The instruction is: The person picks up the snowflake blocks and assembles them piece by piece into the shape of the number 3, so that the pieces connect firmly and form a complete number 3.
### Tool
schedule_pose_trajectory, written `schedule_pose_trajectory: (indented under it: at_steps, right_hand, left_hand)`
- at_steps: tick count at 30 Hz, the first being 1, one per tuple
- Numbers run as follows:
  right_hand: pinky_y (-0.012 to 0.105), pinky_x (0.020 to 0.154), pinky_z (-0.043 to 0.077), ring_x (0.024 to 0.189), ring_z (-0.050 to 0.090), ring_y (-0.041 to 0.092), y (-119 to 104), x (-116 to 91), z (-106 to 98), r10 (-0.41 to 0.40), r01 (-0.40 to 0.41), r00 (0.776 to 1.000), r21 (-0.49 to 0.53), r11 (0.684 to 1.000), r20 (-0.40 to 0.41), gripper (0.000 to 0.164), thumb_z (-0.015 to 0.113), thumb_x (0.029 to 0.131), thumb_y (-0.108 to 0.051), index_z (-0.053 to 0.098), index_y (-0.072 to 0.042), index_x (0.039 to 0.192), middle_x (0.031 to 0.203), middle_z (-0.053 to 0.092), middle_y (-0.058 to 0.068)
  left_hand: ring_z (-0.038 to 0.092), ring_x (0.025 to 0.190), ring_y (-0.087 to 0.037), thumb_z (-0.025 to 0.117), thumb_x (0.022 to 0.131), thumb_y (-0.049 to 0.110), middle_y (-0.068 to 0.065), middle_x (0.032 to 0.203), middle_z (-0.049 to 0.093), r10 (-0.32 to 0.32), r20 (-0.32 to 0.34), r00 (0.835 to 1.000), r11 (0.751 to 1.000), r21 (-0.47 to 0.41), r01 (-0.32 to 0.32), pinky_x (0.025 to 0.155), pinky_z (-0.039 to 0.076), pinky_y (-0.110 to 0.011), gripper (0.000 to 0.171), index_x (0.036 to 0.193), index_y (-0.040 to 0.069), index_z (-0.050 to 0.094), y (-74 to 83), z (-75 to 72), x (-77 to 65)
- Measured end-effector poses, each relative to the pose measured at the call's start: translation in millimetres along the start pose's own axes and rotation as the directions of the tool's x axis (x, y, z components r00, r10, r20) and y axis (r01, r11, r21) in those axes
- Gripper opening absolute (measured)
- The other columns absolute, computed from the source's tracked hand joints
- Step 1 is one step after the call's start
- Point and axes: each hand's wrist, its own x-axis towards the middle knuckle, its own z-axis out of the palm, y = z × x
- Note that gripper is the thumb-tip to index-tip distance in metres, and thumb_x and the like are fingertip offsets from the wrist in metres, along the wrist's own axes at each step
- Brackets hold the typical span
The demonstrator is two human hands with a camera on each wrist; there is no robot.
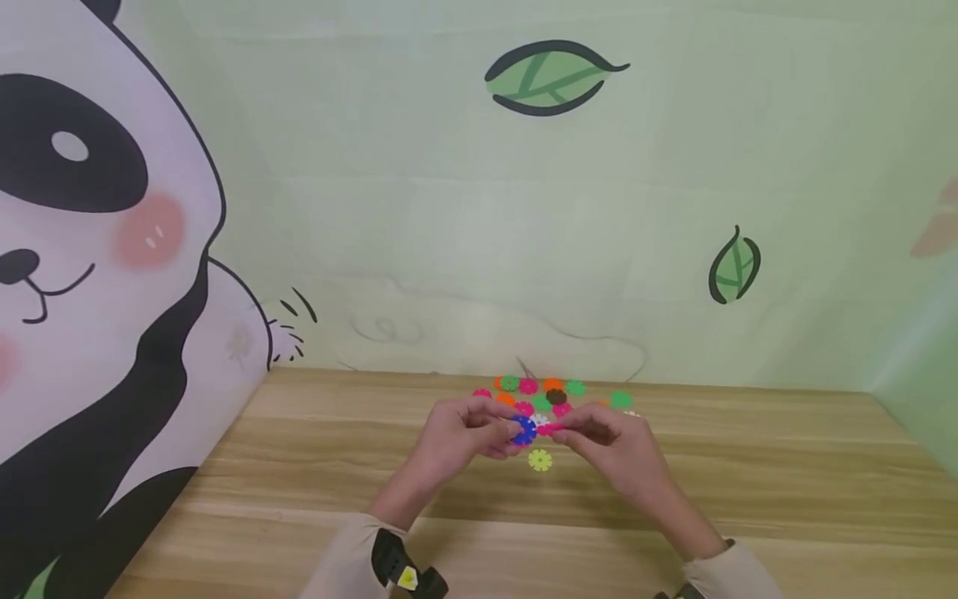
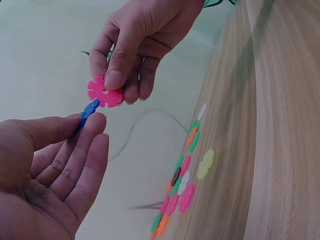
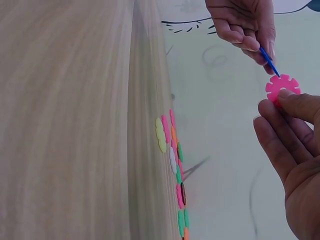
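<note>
My left hand (image 1: 467, 428) pinches a blue notched disc (image 1: 524, 430), a flat flower-shaped plastic piece, between thumb and fingers. A pink notched disc (image 2: 104, 92) is pinched by my right hand (image 1: 617, 441). The two discs meet edge to edge at right angles above the table; in the right wrist view the blue disc (image 3: 269, 61) touches the rim of the pink one (image 3: 282, 87). Whether their slots interlock, I cannot tell. Just below the hands in the head view, a yellow-green disc (image 1: 540, 460) lies on the table.
Several loose discs in pink, orange, green, brown and white lie behind the hands, among them a brown disc (image 1: 556, 397) and a green disc (image 1: 621, 400). The wooden table (image 1: 299, 466) ends at a wall (image 1: 419, 208) printed with a panda and leaves.
</note>
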Motion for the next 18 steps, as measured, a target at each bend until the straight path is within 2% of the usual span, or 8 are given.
schedule_pose_trajectory:
  at_steps: [8,15,18]
  right_hand:
    - [0.031,0.078,0.065,0.087,0.078,0.028,-1.9,-0.2,1.4,-0.049,0.049,0.999,-0.004,0.999,-0.006,0.012,0.079,0.092,0.005,0.080,-0.004,0.100,0.096,0.079,0.006]
    - [0.030,0.074,0.065,0.082,0.077,0.018,-3.5,-2.0,3.4,-0.122,0.122,0.992,-0.008,0.992,-0.027,0.020,0.079,0.088,0.014,0.081,-0.004,0.096,0.091,0.079,0.006]
    - [0.030,0.075,0.065,0.082,0.077,0.018,-5.1,-2.9,5.2,-0.142,0.142,0.989,-0.010,0.990,-0.030,0.019,0.079,0.087,0.014,0.082,-0.004,0.095,0.091,0.079,0.008]
  left_hand:
    - [0.078,0.078,-0.024,0.077,0.097,0.004,-0.017,0.093,0.078,-0.015,0.014,1.000,1.000,-0.023,0.015,0.078,0.066,-0.038,0.019,0.113,-0.008,0.075,1.0,3.9,-0.8]
    - [0.077,0.077,-0.022,0.076,0.098,0.002,-0.017,0.094,0.078,-0.029,0.015,0.999,0.999,-0.039,0.029,0.079,0.066,-0.039,0.018,0.111,-0.009,0.075,2.4,5.5,-1.9]
    - [0.077,0.075,-0.021,0.076,0.097,0.000,-0.018,0.092,0.078,-0.027,0.009,1.000,0.998,-0.049,0.027,0.078,0.066,-0.039,0.017,0.110,-0.010,0.075,2.9,6.1,-2.7]
